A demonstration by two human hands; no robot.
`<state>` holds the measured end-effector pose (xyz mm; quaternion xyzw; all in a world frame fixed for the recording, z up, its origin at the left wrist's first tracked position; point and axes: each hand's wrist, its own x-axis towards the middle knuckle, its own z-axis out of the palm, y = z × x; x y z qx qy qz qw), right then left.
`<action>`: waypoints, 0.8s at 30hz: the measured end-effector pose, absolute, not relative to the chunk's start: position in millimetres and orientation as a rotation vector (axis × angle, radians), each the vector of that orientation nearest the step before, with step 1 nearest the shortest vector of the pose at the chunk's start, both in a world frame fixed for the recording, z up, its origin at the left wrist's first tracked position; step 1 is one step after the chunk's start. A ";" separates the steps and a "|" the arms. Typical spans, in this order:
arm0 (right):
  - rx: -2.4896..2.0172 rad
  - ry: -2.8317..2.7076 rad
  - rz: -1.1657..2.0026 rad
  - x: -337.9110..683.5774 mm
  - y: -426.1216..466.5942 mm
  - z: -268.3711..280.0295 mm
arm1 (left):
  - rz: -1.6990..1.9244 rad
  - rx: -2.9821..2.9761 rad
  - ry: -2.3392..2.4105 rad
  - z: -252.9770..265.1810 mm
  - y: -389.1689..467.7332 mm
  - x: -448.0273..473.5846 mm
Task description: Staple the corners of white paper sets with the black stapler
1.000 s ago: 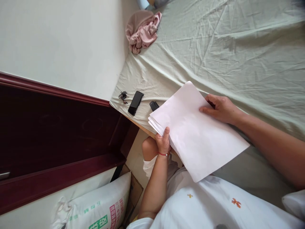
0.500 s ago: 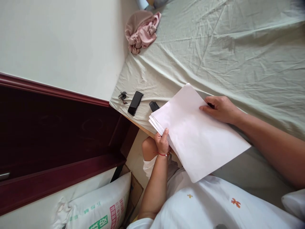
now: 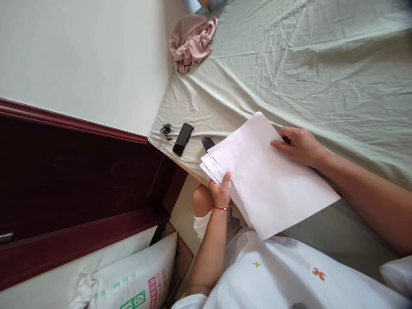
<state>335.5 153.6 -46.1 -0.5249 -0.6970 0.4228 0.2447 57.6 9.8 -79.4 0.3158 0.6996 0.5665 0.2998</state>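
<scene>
1. Sack [image 3: 128, 281], white with green and pink print, stood at the lower left beside a dark red wooden panel [image 3: 80, 180]; it sat on the floor, well apart from the hands.

2. Keys [image 3: 166, 129] and a black phone [image 3: 183, 139] lay side by side on the near corner of the bed, close to the wall, likely set there to leave both hands free. A second small black object [image 3: 207, 142] lay just beside them, partly hidden under the papers; what it was could not be told.

3. Pink cloth [image 3: 192, 41] sat crumpled at the far corner of the pale green bedsheet [image 3: 322, 64], well apart from everything else.

4. Left hand [image 3: 220, 192], with a red band at the wrist, gripped the near corner of a stack of white paper [image 3: 267, 176], thumb on top and fingers beneath. The forearm rose straight from the lap. The sheets fanned slightly at that corner, so their edges showed separately.

5. The stack was held tilted over the bed's edge and the person's lap, its lowest corner over the white garment.

6. Right hand [image 3: 298, 146] rested on the stack's far edge, fingers curled over the top sheet and thumb tucked under, pinching it. The right forearm stretched in from the lower right, lying across the bed, seemingly to steady the sheets.
</scene>
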 end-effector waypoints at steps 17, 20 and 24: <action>-1.417 -1.968 1.132 337.3 155.5 -47.0 | 1.519 0.777 1.865 -79.0 10.2 57.8; -1.407 -1.972 1.119 338.5 155.7 -49.5 | 1.505 0.766 1.854 -78.0 9.6 58.6; -1.439 -1.966 1.136 338.4 155.6 -49.8 | 1.498 0.774 1.841 -76.5 9.5 60.0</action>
